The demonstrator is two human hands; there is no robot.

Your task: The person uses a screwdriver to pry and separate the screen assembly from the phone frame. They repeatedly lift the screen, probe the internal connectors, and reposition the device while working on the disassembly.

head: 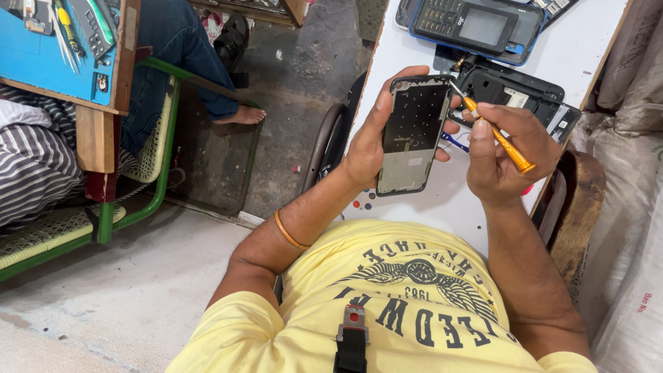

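A white, flat-topped work surface (587,41) with a thin wooden edge runs from the wearer's chest toward the top of the head view. Lying directly on it near the far end: a dark keypad handset with a grey screen (464,24), resting on a blue-rimmed phone frame (514,47); just below it a black opened phone back shell (514,90) showing inner parts. Small red and blue dots (361,204) speckle the surface's near left edge
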